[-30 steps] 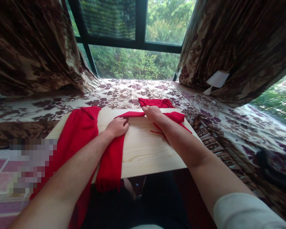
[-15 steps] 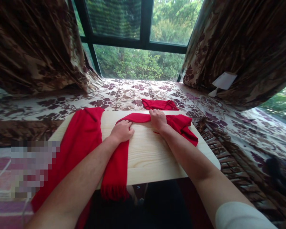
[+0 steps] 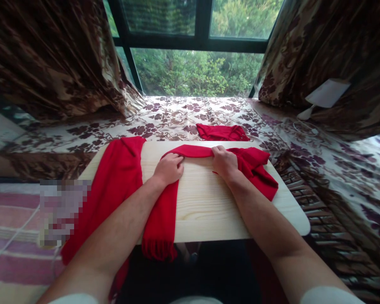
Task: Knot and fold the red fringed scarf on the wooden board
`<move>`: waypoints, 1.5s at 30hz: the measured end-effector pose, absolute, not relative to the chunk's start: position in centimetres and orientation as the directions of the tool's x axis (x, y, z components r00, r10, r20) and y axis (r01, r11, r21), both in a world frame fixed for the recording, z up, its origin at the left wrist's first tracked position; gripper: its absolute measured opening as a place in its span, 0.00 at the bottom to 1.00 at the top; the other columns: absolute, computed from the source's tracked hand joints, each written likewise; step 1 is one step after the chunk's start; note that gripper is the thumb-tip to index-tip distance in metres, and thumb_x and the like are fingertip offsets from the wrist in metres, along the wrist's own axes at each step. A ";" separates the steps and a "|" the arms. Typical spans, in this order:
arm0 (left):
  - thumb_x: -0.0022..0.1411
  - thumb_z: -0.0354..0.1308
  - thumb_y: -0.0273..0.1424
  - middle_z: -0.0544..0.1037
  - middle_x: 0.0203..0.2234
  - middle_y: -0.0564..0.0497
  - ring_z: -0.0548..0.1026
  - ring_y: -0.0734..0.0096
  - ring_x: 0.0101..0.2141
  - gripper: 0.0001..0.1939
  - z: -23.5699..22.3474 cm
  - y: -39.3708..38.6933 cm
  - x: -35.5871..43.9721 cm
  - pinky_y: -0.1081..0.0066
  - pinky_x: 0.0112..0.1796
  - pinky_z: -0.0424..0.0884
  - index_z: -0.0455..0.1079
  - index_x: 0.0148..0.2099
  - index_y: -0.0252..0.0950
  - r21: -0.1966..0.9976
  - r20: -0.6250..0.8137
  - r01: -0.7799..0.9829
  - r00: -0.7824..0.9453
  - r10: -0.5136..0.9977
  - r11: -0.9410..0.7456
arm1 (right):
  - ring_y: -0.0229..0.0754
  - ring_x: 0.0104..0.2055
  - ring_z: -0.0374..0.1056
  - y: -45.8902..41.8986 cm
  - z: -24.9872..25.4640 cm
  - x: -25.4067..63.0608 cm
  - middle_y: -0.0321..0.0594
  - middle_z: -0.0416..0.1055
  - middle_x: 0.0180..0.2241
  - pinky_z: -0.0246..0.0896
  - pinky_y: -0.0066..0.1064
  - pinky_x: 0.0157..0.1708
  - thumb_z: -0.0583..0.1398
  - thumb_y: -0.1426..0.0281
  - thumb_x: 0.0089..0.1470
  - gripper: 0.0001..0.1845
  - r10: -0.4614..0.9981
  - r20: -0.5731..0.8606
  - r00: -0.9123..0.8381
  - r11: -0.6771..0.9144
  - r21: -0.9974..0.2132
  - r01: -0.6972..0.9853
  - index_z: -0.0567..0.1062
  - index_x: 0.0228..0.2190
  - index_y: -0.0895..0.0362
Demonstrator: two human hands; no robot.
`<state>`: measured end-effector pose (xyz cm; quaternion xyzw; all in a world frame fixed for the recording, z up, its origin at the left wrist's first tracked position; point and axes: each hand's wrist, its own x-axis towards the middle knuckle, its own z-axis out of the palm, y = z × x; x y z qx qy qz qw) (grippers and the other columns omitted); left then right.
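Observation:
A red fringed scarf [image 3: 162, 215] lies partly over the pale wooden table [image 3: 215, 219], its tasselled end hanging past the near edge. My left hand [image 3: 169, 169] is closed on the scarf where it bends to the right. Farther right, my right hand [image 3: 224, 162] grips the same narrow strip, which runs taut-looking between both hands. Bunched red cloth [image 3: 256, 169] spreads out to the right of my right hand. To the left, a wide red cloth [image 3: 114, 181] drapes over the table's side; whether it joins the scarf is hidden by my left arm.
Beyond the table, a folded red cloth [image 3: 221, 132] rests on the floral window seat [image 3: 174, 112]. A small white lamp [image 3: 326, 93] stands at the right by the curtain [image 3: 307, 46]. A pink striped cover [image 3: 12, 236] lies at lower left.
My right hand has shifted slightly right along the strip, and the bunched cloth beside it has spread farther right. My left hand stays on the scarf. The view has turned a little.

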<state>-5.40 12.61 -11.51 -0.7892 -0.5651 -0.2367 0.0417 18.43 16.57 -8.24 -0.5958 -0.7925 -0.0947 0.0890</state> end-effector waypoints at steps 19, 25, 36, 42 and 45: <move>0.64 0.50 0.35 0.79 0.40 0.40 0.73 0.54 0.47 0.17 -10.1 11.6 -4.5 0.58 0.55 0.67 0.78 0.42 0.32 0.148 0.333 0.914 0.313 0.889 -0.377 | 0.46 0.59 0.68 17.8 -10.0 18.5 0.54 0.70 0.58 0.65 0.36 0.57 0.50 0.77 0.65 0.13 0.713 0.655 -0.250 0.522 -0.257 0.813 0.73 0.44 0.60; 0.67 0.46 0.42 0.76 0.48 0.35 0.71 0.47 0.50 0.24 -10.4 11.3 -4.1 0.52 0.53 0.66 0.74 0.49 0.30 0.089 0.174 0.964 0.231 0.957 -0.249 | 0.45 0.59 0.68 17.6 -10.0 18.5 0.51 0.70 0.58 0.65 0.37 0.58 0.50 0.75 0.66 0.12 0.690 0.681 -0.245 0.564 -0.294 0.771 0.72 0.44 0.57; 0.67 0.45 0.33 0.80 0.44 0.43 0.75 0.59 0.49 0.20 -10.0 11.7 -4.7 0.62 0.55 0.68 0.78 0.44 0.35 0.210 0.349 0.925 0.233 0.908 -0.318 | 0.47 0.59 0.68 18.1 -10.6 18.8 0.52 0.69 0.59 0.65 0.38 0.57 0.51 0.79 0.62 0.12 0.742 0.620 -0.257 0.521 -0.290 0.803 0.74 0.41 0.58; 0.67 0.43 0.31 0.77 0.49 0.35 0.72 0.53 0.53 0.22 -11.0 12.2 -5.2 0.58 0.58 0.64 0.73 0.54 0.25 0.049 0.287 0.933 0.328 0.900 -0.355 | 0.46 0.60 0.67 18.0 -10.6 18.7 0.52 0.67 0.60 0.64 0.37 0.59 0.51 0.78 0.64 0.12 0.745 0.623 -0.239 0.508 -0.299 0.808 0.74 0.41 0.58; 0.67 0.43 0.32 0.75 0.50 0.33 0.71 0.50 0.53 0.23 -11.2 12.3 -5.3 0.55 0.57 0.63 0.70 0.56 0.24 0.014 0.236 0.947 0.308 0.922 -0.320 | 0.45 0.61 0.66 17.9 -10.5 18.7 0.51 0.67 0.60 0.64 0.37 0.59 0.51 0.78 0.64 0.13 0.752 0.616 -0.234 0.501 -0.304 0.810 0.73 0.41 0.57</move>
